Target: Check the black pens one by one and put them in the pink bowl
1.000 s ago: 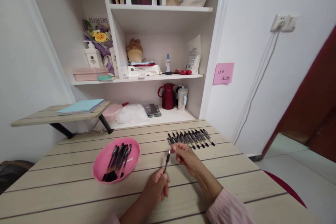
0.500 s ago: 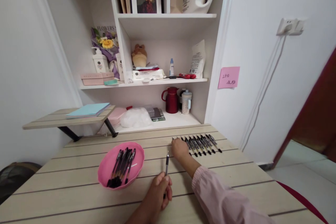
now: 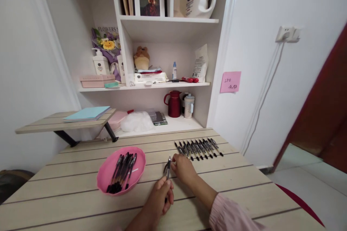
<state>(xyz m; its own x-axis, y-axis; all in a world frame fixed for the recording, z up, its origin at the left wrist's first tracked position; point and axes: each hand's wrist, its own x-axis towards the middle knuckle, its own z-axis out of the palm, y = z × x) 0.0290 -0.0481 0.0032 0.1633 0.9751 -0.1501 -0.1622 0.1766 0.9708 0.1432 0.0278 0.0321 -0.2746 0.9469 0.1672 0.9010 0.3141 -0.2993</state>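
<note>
My left hand is closed around a black gel pen, its bare tip pointing away from me. A dark, curved piece sits close against the pen's left side; I cannot make out what it is. My right hand is just right of that pen's tip, fingers bent and slightly apart, with no object visible in them. Beyond it lies a slanted row of black pens, side by side on the table; the lower ends of the leftmost ones are hidden behind my right hand.
A pink scalloped bowl with several black pens stands on the left of the slatted table. Behind it, a small raised shelf holds blue paper. White shelving with a red jug borders the back.
My right hand has drawn back from the row's left end toward the pen in my left hand, uncovering pens there. The dark piece now shows beside the held pen. The view has shifted slightly.
</note>
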